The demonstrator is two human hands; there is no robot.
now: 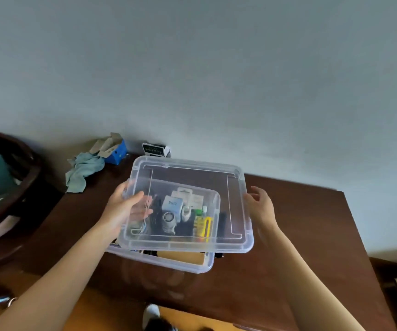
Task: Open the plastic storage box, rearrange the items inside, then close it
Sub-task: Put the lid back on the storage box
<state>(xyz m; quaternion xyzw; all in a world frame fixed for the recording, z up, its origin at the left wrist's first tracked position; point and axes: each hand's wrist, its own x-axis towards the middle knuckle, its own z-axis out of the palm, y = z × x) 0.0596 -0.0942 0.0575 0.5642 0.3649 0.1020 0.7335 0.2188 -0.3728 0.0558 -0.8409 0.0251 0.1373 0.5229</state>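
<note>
hands [125,211] gripping clear lid [192,173], box [168,261] contents blurred

Both forearms bare, reaching fwd from the near edge twd the clear rectangular plastic lid [187,201], one each side of it. Left hand [124,211] at the lid's left edge: thumb lies on top, fingers spread underneath, seen thru the plastic, wrist bent slightly inward. Right hand [260,206] at the lid's right edge: palm faces the rim, fingers loosely curled upward, thumb apart; contact w/ the rim can't be confirmed. Right arm runs long and straight, elbow out of view.
</note>
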